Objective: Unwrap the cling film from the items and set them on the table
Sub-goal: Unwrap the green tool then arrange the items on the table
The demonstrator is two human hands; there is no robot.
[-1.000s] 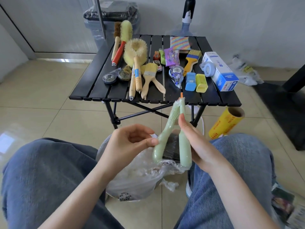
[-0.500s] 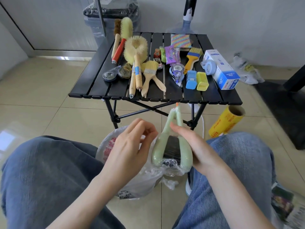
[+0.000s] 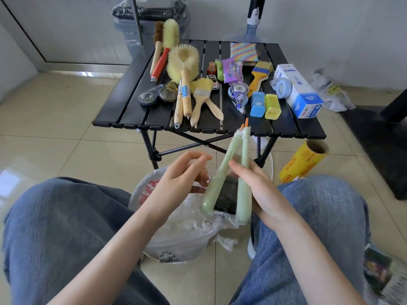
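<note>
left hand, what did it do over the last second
The left hand let go of the wrapped green brushes and drew back to the left, fingers loosely spread. The right hand still holds the bundle, film still on. The table items stayed put.

An indoor room, likely a home: beige tiled floor (image 3: 66,119), folding black slatted table (image 3: 132,111) of household brushes (beside a lined bin (image 3: 149,20)).
</note>
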